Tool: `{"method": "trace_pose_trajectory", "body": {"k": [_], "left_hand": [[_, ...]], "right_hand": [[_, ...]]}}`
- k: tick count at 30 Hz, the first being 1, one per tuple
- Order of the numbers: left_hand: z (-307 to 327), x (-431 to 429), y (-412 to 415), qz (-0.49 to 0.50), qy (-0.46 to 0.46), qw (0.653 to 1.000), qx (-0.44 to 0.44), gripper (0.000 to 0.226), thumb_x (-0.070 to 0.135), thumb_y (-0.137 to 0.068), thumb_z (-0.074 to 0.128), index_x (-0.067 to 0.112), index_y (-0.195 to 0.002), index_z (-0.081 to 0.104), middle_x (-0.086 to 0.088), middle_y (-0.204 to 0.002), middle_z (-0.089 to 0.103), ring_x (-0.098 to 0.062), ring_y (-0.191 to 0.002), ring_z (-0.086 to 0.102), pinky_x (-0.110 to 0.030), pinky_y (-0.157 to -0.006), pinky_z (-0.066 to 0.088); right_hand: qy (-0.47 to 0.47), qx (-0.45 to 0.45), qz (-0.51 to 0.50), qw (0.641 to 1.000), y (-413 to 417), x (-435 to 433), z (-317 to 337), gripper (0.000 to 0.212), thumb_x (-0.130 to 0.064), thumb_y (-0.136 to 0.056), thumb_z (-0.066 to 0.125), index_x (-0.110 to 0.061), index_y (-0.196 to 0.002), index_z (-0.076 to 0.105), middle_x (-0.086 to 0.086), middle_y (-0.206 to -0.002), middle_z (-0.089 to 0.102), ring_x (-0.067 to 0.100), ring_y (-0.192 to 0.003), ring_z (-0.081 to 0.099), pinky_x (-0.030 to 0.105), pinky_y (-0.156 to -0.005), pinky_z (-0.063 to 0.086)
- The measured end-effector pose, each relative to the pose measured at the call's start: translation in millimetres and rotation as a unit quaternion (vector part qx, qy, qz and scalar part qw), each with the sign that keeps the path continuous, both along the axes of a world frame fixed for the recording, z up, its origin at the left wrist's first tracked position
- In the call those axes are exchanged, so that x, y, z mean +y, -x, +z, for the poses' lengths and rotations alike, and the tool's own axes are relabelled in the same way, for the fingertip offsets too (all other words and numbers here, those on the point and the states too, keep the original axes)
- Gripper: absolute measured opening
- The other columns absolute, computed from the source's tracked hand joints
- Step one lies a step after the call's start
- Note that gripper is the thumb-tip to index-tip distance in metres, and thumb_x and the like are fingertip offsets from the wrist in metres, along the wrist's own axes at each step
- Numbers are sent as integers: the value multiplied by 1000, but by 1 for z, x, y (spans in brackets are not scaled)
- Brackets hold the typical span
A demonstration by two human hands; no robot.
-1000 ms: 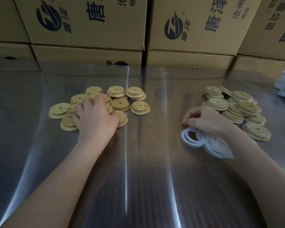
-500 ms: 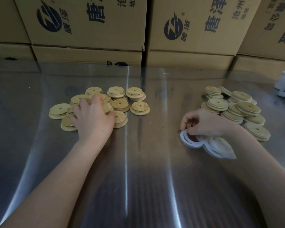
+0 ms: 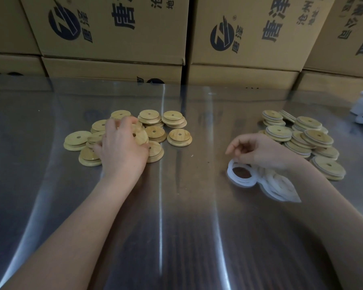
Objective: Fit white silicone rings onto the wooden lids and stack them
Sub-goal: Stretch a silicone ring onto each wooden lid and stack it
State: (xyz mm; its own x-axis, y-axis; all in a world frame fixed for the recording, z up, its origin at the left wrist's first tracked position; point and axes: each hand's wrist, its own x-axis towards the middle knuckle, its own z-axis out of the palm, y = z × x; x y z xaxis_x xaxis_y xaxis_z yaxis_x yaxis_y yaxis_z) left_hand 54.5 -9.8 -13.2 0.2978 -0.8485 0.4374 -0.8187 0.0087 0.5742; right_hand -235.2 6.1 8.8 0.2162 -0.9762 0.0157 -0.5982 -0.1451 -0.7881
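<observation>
My left hand (image 3: 122,148) grips one bare wooden lid (image 3: 140,136), right hand (image 3: 262,152) pinches a white silicone ring (image 3: 242,184), both wanted for fitting together.

About eleven bare wooden lids (image 3: 179,137) are counted on the left, roughly ten ringed lids (image 3: 318,137) on the right. The heaped white rings (image 3: 277,186) cannot be counted. Eight cardboard boxes (image 3: 113,28) are seen, plus one left hand (image 3: 122,147) and one right hand (image 3: 262,151).

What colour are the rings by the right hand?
The rings are white, seen best in head view.
</observation>
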Motion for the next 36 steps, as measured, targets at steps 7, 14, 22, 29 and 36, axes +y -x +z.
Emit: {"method": "trace_pose_trajectory", "body": {"k": [7, 14, 22, 29, 36], "left_hand": [[7, 9, 8, -129, 109, 984, 62, 58, 6, -72, 81, 20, -124, 59, -5, -123, 44, -19, -113, 47, -22, -99, 36], [9, 21, 25, -227, 77, 956, 166, 63, 8, -71, 83, 27, -125, 56, 5, -122, 42, 6, -102, 38, 6, -90, 23], [11, 25, 31, -289, -60, 882, 368, 67, -1, -68, 83, 38, -116, 56, 15, -115, 56, 0, -105, 56, -25, -93, 50], [10, 26, 32, -308, -138, 822, 459, 74, -10, -64, 81, 35, -117, 56, -3, -113, 68, -17, -103, 67, -38, -96, 53], [8, 29, 39, -329, -210, 732, 558, 63, -20, -66, 74, 17, -116, 61, -6, -110, 70, -21, -93, 73, -29, -64, 59]], "right_hand": [[10, -76, -9, 997, -7, 1, 1, 28, 13, -84, 62, -12, -89, 71, -5, -67, 60, 13, -68, 54, 25, -65, 46], [0, -161, -13, 987, -13, 2, 0, 25, 13, -84, 62, -8, -94, 70, 4, -73, 63, 12, -58, 55, 20, -53, 48], [10, -69, -15, 997, -16, 0, -6, 44, 15, -81, 59, -26, -87, 73, 0, -87, 68, 6, -74, 62, 16, -65, 51], [47, 26, -21, 998, -19, 3, -5, 41, 9, -81, 62, -30, -88, 71, -2, -83, 63, 6, -72, 57, 21, -73, 52], [79, 63, -63, 993, -22, 2, -6, 27, -8, -85, 69, -34, -83, 72, -6, -80, 71, 1, -69, 62, 10, -64, 50]]}}
